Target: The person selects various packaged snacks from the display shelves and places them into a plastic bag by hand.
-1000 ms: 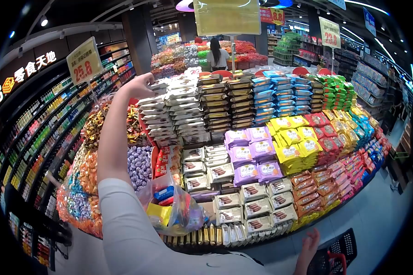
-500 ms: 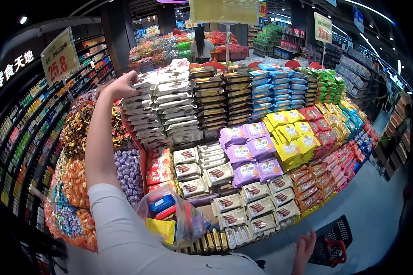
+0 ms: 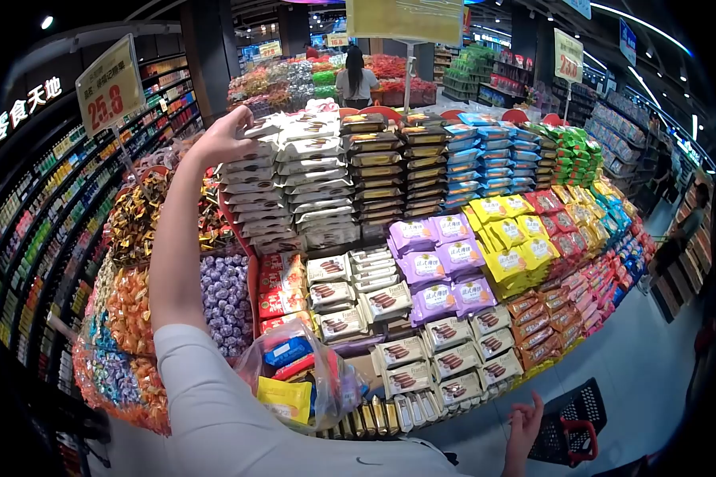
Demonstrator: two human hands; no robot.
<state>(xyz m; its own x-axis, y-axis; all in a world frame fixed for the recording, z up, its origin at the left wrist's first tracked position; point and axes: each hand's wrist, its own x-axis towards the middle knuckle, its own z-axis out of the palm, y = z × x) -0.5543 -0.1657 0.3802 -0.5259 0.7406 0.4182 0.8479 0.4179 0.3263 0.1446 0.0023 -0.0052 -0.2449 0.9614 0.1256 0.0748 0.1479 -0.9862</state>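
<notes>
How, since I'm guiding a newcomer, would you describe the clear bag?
On the large snack display, find the near edge, beside the left sleeve. There is the clear plastic bag: unlike neighbouring stacked packets, it holds blue, red and yellow ones.

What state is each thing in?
Left hand: bent over rear white packets, grip unclear
Rear white packets: stacked high
Right hand: seemingly empty, fingers bent
Clear plastic bag: holding wrapped packets
Purple 法式薄饼 packets: stacked
Black shopping basket: contents unclear
25.8 price sign: raised on pole
</notes>
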